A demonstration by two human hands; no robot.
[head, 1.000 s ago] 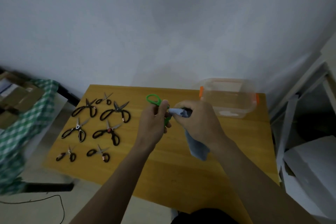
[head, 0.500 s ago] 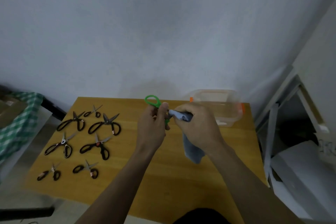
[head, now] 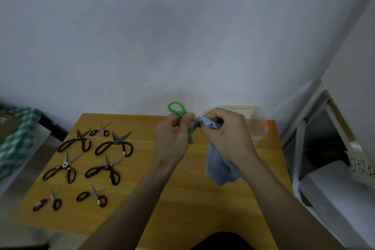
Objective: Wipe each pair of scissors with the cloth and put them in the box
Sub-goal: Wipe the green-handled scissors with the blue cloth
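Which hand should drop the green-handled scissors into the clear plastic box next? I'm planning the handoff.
Left, probably: the left hand already grips the green-handled scissors, while the right hand holds the blue cloth. The clear plastic box sits behind it.

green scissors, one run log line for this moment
step: wiping | left hand: grips green scissors | right hand: pinches blue cloth on blades | box: behind hands

Hands apparently wiping green scissors [head: 176, 108], cloth [head: 220, 168].
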